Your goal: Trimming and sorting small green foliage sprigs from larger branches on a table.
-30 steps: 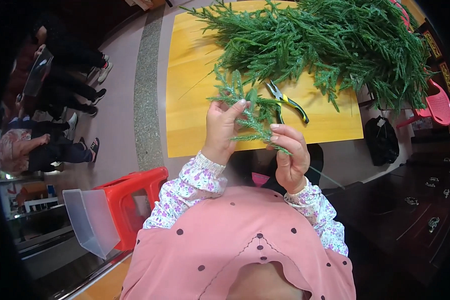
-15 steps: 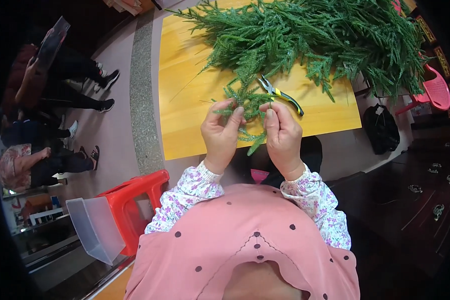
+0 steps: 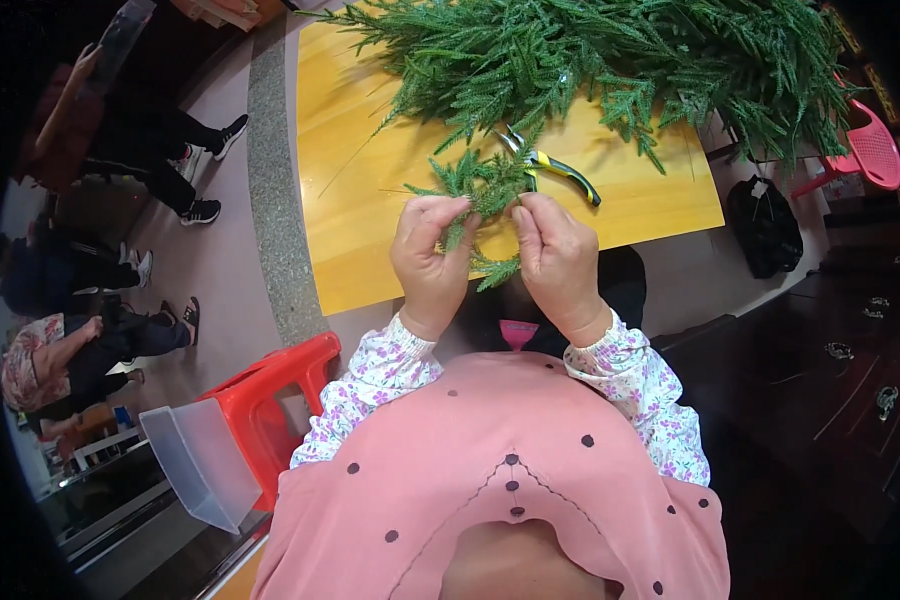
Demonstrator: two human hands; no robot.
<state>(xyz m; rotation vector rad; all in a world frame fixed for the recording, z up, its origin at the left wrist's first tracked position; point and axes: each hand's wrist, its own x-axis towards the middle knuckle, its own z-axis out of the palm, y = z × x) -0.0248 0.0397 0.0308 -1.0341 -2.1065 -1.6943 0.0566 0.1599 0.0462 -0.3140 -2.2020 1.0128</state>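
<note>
Between my two hands, a small green artificial pine sprig (image 3: 498, 190) is bent into a rough ring, just over the table's near edge. My left hand (image 3: 430, 255) pinches its left side between thumb and fingers. On the right side, my right hand (image 3: 560, 255) closes thumb and forefinger on the sprig's thin stem end; the exact contact point is tiny. Pliers (image 3: 565, 178) with yellow and black handles lie on the table right behind the sprig, their jaws partly covered by its needles.
A large heap of green pine branches (image 3: 590, 70) covers the back of the yellow wooden table (image 3: 335, 215). To the left stand a red stool (image 3: 270, 400) and a clear plastic bin (image 3: 195, 460). A pink chair (image 3: 870, 150) and black bag (image 3: 765, 230) are at right. Several people stand far left.
Both hands have shifted slightly up and left in the picture with the sprig. Its upper part now curls over toward my right hand, closer to a ring. The view has shifted a little too.
</note>
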